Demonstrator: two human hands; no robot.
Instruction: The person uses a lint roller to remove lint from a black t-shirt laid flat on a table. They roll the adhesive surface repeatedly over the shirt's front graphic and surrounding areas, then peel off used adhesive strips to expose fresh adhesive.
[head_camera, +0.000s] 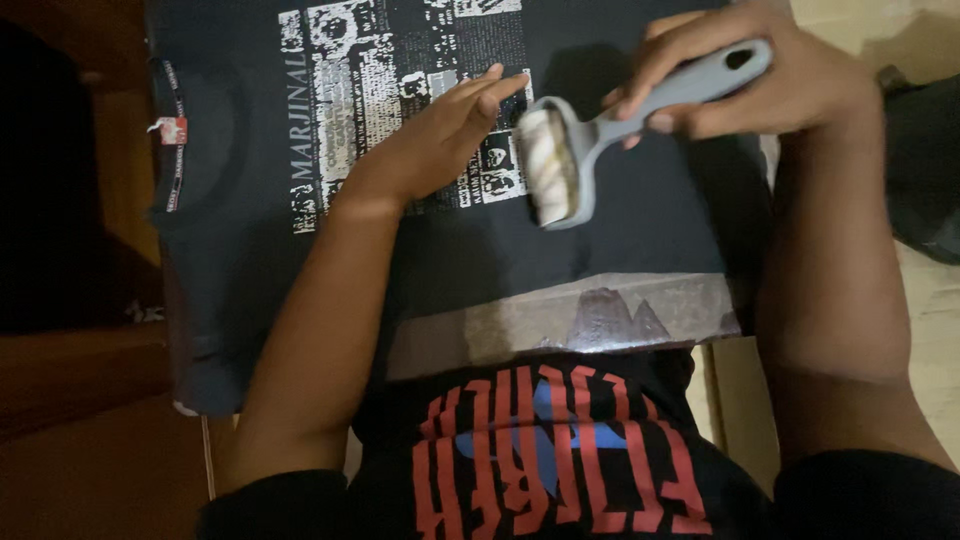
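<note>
My right hand (760, 80) has its fingers clamped on the lint roller (600, 130); roller head blurred. Left hand (430, 140) fingers apart, flat on the shirt (640, 220); the shirt's far edge is cut off.

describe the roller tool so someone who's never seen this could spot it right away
Start at the dark t-shirt spread flat across the middle, with its white collage print. The lint roller sits just right of that print, its grey handle gripped by the right hand. It is the only grey plastic thing there, with a pale roll at its end.
</note>
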